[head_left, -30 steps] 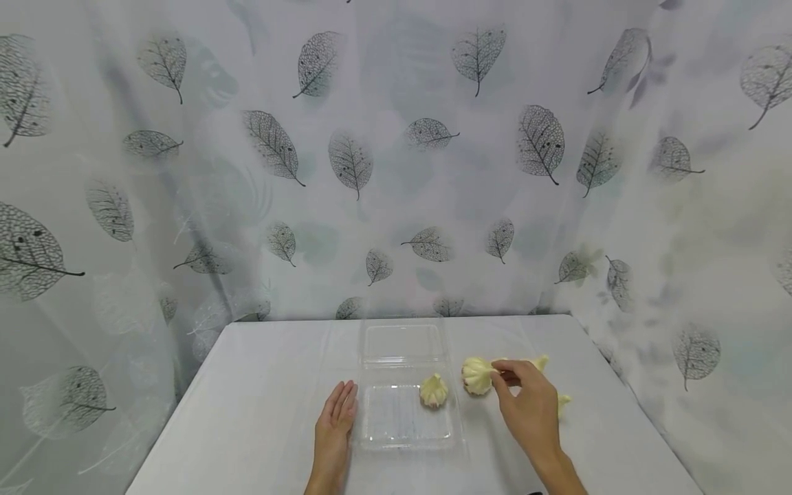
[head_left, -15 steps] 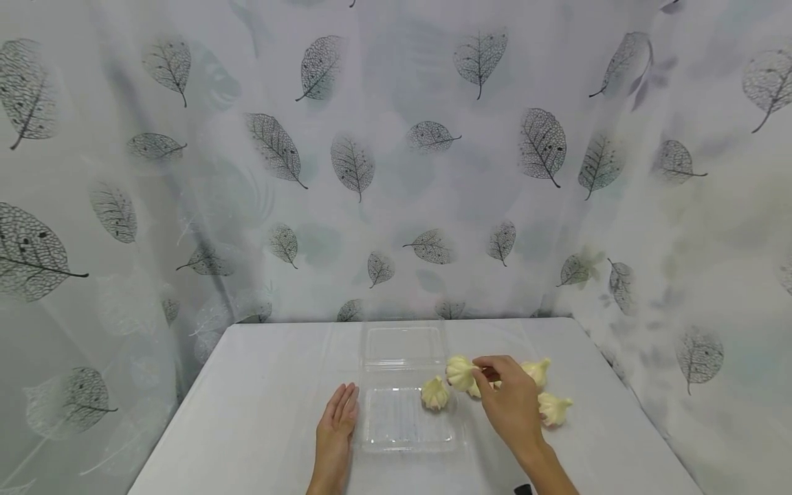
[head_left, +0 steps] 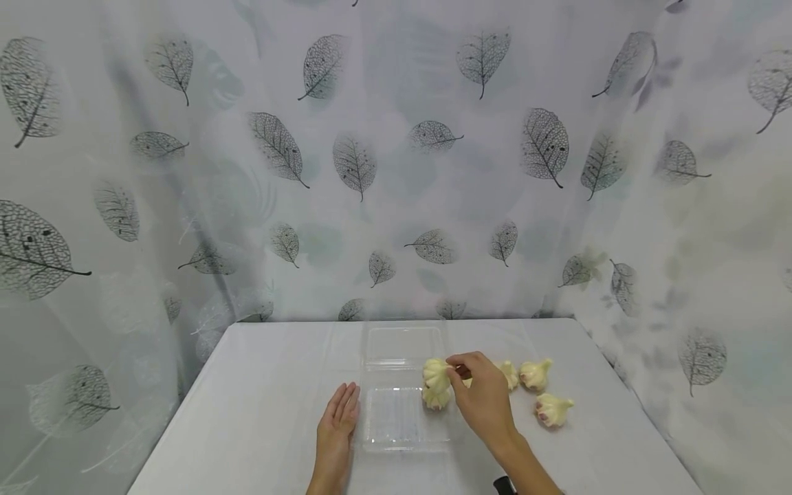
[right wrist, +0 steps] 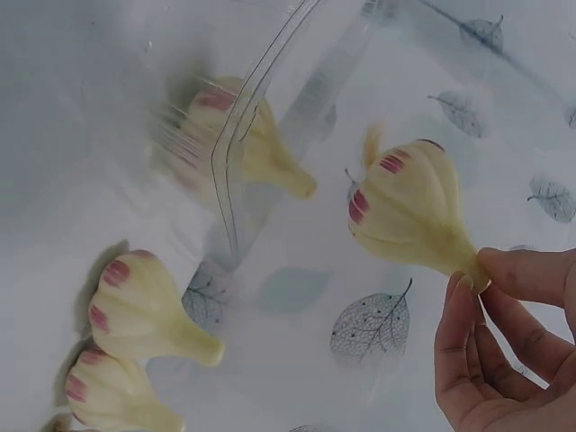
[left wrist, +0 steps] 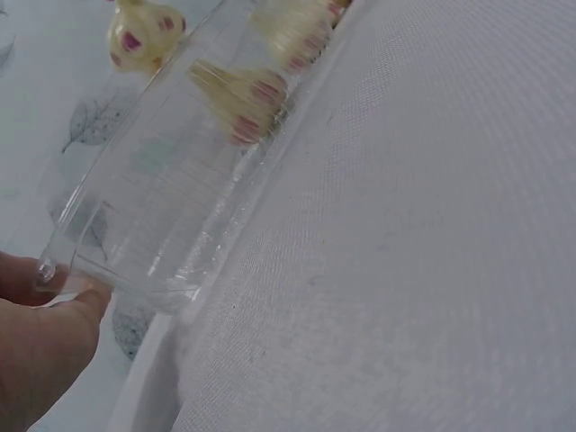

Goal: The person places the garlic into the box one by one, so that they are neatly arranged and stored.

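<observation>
Twelve o'clock denotes the far side of the bench, measured from the centre of the clear container. At nine o'clock, your left grip lies with fingers extended along the container's side and holds no bulb; this contact presumably keeps the light plastic from sliding. The container sits flat, and its lid lies folded back toward twelve o'clock, which leaves the base accessible from above. One garlic bulb rests inside the base at two o'clock, near the right wall. At one o'clock, a second bulb is suspended above rim height, apart from the first. Your right grip pinches it by the neck between thumb and fingertips, probably because the narrow neck gives a secure hold and leaves the round body unobstructed. Loose bulbs are grouped on the bench between two and three o'clock, a position that suits the right grip's reach; one is partly hidden behind that grip, so their exact count cannot be confirmed.
</observation>
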`<state>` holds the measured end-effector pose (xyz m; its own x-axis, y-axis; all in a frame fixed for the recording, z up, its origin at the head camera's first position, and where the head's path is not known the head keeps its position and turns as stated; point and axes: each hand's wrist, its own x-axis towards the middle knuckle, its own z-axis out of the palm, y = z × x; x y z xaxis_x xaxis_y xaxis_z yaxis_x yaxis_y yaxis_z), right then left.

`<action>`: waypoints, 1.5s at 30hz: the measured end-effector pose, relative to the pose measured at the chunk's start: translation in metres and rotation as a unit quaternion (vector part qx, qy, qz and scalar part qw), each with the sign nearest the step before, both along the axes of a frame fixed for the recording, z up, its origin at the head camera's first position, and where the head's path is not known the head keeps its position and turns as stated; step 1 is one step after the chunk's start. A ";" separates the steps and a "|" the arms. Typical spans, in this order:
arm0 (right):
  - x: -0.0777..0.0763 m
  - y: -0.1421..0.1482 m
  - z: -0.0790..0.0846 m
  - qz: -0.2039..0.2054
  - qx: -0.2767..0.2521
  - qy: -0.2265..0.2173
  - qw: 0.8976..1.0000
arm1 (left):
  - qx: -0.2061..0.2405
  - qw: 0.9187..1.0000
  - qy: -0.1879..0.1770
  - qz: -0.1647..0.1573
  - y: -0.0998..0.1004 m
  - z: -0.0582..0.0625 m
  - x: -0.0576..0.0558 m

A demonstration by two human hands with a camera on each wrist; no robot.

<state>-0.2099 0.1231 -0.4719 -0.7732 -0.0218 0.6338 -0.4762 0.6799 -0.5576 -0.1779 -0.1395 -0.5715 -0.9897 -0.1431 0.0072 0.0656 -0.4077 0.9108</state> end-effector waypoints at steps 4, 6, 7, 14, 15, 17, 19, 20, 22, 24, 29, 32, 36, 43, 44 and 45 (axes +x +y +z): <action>-0.002 -0.006 -0.001 0.009 0.002 -0.003 1.000 | -0.003 1.000 0.002 0.002 0.000 0.001 0.001; -0.002 -0.010 -0.003 0.017 0.002 -0.009 1.000 | -0.010 1.000 0.006 0.001 0.000 0.001 0.001; -0.003 -0.011 -0.004 0.020 0.003 -0.012 1.000 | -0.012 1.000 0.007 0.002 0.001 0.001 0.001; -0.007 -0.025 -0.013 0.043 0.006 -0.033 0.999 | 0.002 1.000 0.002 0.008 0.000 -0.001 -0.001; -0.008 -0.027 -0.013 0.046 0.006 -0.035 0.998 | 0.005 1.000 0.004 0.008 0.000 -0.001 -0.001; -0.010 -0.031 -0.015 0.051 0.009 -0.037 0.998 | 0.006 1.000 0.008 0.007 0.000 -0.002 -0.001; -0.013 -0.034 -0.016 0.050 0.018 -0.038 0.998 | 0.010 1.000 0.012 0.006 0.000 -0.002 -0.002; -0.014 -0.036 -0.017 0.051 0.023 -0.039 0.998 | 0.012 1.000 0.013 0.006 0.000 -0.003 -0.002; -0.016 -0.040 -0.018 0.052 0.031 -0.042 0.997 | 0.012 1.000 0.016 0.004 -0.001 -0.004 -0.002; -0.018 -0.043 -0.020 0.054 0.040 -0.045 0.997 | 0.017 1.000 0.012 0.005 -0.001 -0.005 -0.002; -0.023 -0.047 -0.024 0.056 0.054 -0.042 0.996 | 0.023 1.000 0.006 0.005 -0.002 -0.006 -0.003; -0.026 -0.048 -0.028 0.057 0.057 -0.038 0.996 | 0.024 1.000 0.009 0.003 -0.002 -0.006 -0.002; -0.033 -0.050 -0.033 0.061 0.058 -0.039 0.996 | 0.021 1.000 0.009 0.005 -0.004 -0.006 -0.001; -0.044 -0.054 -0.042 0.062 0.059 -0.045 0.995 | 0.006 1.000 0.014 -0.006 -0.005 -0.005 -0.002; -0.045 -0.055 -0.043 0.065 0.058 -0.050 0.995 | 0.006 1.000 0.015 -0.006 -0.005 -0.005 -0.002; -0.045 -0.056 -0.044 0.067 0.057 -0.058 0.994 | 0.005 1.000 0.017 -0.006 -0.005 -0.005 -0.002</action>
